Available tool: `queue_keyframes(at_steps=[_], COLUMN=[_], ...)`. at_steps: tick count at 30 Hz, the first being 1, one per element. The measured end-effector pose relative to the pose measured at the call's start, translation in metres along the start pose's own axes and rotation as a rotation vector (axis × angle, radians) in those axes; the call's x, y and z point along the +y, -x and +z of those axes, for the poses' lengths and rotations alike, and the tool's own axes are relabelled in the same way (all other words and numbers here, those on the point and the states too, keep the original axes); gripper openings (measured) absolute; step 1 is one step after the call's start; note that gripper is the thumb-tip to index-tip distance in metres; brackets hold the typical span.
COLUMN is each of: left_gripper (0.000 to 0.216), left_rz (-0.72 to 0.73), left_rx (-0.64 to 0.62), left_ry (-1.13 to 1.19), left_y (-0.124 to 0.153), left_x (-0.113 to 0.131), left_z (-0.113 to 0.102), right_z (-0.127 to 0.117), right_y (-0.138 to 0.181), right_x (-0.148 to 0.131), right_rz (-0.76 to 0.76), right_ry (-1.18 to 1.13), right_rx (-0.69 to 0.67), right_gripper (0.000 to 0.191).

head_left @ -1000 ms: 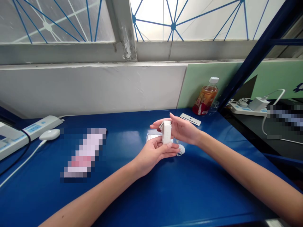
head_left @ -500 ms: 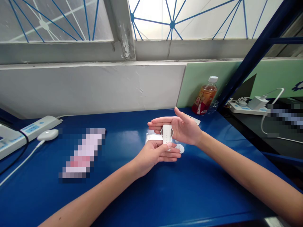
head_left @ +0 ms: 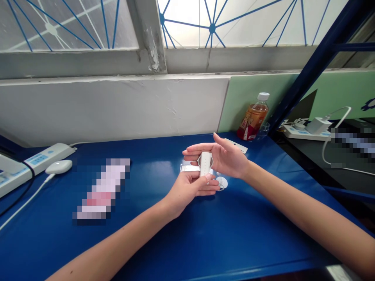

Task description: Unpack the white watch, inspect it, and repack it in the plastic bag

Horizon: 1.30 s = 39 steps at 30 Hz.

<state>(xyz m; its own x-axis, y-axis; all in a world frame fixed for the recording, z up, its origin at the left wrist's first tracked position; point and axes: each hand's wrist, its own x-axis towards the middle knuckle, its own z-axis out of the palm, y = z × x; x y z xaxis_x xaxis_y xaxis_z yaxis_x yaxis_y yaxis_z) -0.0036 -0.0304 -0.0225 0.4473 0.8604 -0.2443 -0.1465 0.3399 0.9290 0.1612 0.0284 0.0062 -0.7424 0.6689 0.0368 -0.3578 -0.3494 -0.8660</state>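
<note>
A white wristwatch (head_left: pixel 206 163) with a hole-punched strap stands upright between my hands, its round case partly hidden behind the strap. Thumb and fingers of my left hand (head_left: pixel 184 192) pinch the lower end of the strap. My right hand (head_left: pixel 230 160) is open behind the watch, fingers stretched to the left and thumb raised; whether it touches the case I cannot tell. On the table just beyond the left fingers lie a white round tag (head_left: pixel 222 183) with a small bead chain and a clear packet (head_left: pixel 187 168), partly covered.
The blue table (head_left: pixel 152 242) carries a pixelated phone-like object (head_left: pixel 102 191), a power strip (head_left: pixel 55 153) and a white charger (head_left: pixel 59 167) at left. A drink bottle (head_left: pixel 253 119) stands at back right near a white card (head_left: pixel 240 147). A blue post (head_left: pixel 307 74) rises at right.
The watch strap has tilted slightly, its top leaning right. My left fingers have shifted a little left, uncovering more of the round tag. My right hand stays nearly in place.
</note>
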Motion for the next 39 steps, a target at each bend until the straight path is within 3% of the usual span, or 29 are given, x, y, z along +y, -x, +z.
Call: queue_keyframes(at_steps=[6,13,17,19,21,24,27,31,35,39], left_gripper=[0.039,0.033,0.044,0.046,0.039,0.035,0.045,0.052,0.051,0.049], left_rz=[0.108,0.167,0.201,0.309,0.472,0.631,0.656,0.598,0.609,0.689], left_rx=[0.064,0.065,0.046,0.148,0.203,0.117,0.022,-0.034,-0.013,0.032], left_ry=[-0.038,-0.166,-0.338,-0.538,-0.777,-0.955,-0.976,-1.089,-1.329,-1.418], left_y=[0.003,0.004,0.002,0.001,0.0,-0.002,-0.005,-0.009,-0.013,-0.015], left_x=[0.01,0.02,0.016,0.012,0.009,0.006,0.003,-0.004,-0.008,-0.01], left_z=[-0.002,-0.013,-0.021,-0.026,-0.031,-0.037,-0.042,-0.048,-0.051,-0.052], right_z=[0.002,0.001,-0.003,-0.008,-0.016,-0.026,-0.033,-0.038,-0.043,-0.045], right_y=[-0.003,0.01,0.034,0.046,0.056,0.065,0.069,0.072,0.073,0.073], right_x=[0.002,-0.015,-0.018,-0.012,-0.003,0.01,0.015,0.015,0.015,0.013], right_rz=[-0.101,-0.27,-0.261,-0.254,-0.246,-0.212,-0.197,-0.223,-0.165,-0.155], right_ry=[0.15,1.012,1.355,1.371,1.238,1.047,1.089,1.373,1.62,1.641], right_rx=[0.138,0.271,0.35,0.418,0.52,0.613,0.615,0.603,0.597,0.534], right_gripper=[0.042,0.03,0.025,0.023,0.025,0.03,0.031,0.028,0.027,0.031])
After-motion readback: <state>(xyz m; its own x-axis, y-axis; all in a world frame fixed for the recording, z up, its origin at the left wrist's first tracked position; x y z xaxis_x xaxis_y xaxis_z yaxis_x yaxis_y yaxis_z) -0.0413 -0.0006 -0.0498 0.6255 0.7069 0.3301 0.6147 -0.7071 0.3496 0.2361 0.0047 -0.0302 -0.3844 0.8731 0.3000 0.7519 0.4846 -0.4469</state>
